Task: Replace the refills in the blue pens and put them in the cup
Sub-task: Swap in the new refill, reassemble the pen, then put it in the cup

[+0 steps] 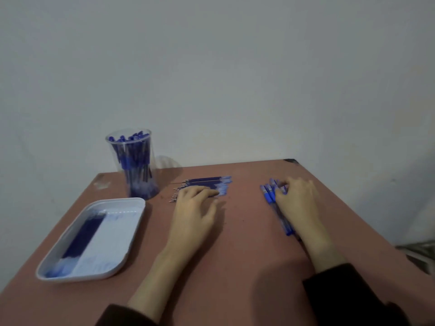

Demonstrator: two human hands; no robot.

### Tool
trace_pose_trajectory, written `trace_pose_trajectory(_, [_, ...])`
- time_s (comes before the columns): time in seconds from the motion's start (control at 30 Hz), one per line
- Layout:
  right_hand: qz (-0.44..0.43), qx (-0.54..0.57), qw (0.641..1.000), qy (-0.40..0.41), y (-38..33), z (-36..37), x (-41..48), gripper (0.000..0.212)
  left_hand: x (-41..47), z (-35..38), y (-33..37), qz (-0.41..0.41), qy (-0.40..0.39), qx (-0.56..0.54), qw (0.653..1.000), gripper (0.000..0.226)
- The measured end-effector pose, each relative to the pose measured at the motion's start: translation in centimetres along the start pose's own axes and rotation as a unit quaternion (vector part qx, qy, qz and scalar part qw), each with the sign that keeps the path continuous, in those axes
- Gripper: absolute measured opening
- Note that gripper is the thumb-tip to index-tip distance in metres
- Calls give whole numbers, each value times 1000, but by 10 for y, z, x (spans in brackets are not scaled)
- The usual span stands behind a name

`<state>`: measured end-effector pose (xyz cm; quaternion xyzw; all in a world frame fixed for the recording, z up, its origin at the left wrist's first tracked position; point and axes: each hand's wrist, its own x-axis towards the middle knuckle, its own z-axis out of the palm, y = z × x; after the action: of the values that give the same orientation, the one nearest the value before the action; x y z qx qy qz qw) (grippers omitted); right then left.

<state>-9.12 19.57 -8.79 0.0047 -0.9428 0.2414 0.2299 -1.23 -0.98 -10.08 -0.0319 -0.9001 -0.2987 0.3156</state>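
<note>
A row of blue refills (207,182) lies on the table behind my left hand (193,208), whose fingers rest flat on the nearer ones, thumb held apart. To the right lies a small heap of blue pens (269,192). My right hand (297,203) covers them, its fingers curled round a blue pen (286,225) that runs under the palm. A clear plastic cup (136,165) holding several blue pens stands at the back left. The frame is blurred by motion.
A white tray (131,234) with used dark-blue refills (83,236) sits at the front left of the reddish-brown table (247,231). A plain wall rises behind the table. The table's right edge runs close beside my right forearm.
</note>
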Motion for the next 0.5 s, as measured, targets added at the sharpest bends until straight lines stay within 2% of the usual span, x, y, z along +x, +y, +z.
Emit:
trace_pose_trajectory(0.23, [86,-43,994,-60,9,-8,3,39,-3,-10,-7,-28,31,-31,999,28])
trace_pose_trajectory(0.5, [88,-14,994,-70,4,-11,0,37,-3,-12,-2,-37,41,-47,997,32])
